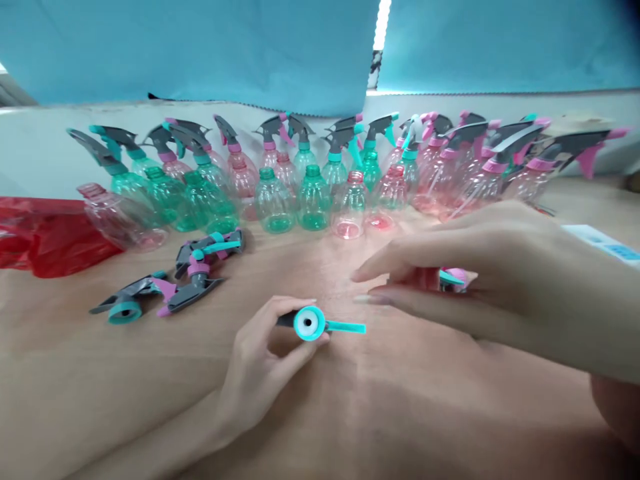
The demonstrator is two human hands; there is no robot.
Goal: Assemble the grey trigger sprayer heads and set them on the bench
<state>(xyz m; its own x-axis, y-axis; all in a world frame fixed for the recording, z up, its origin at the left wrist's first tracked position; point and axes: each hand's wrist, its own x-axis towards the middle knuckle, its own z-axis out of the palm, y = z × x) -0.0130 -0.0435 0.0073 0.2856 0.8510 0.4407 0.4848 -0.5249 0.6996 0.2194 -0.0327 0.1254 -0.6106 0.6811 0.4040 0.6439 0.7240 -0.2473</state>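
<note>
My left hand [270, 353] is closed around a spray trigger head [309, 324], just above the table. Its turquoise collar faces me, showing a white disc with a dark hole, and its turquoise lever points right. To the right is my right hand [450, 280], with thumb and forefinger apart and nothing visible between their tips; its other fingers are curled and partly hidden. Behind it, a pink and turquoise piece [455, 279] shows only in part.
Several loose spray heads [195, 287] lie on the table [165, 400] at left. Clear pink and green bottles [313, 200] stand across the back, many topped with spray heads. A red plastic bag [55, 240] lies far left, a white and blue packet [600, 243] far right.
</note>
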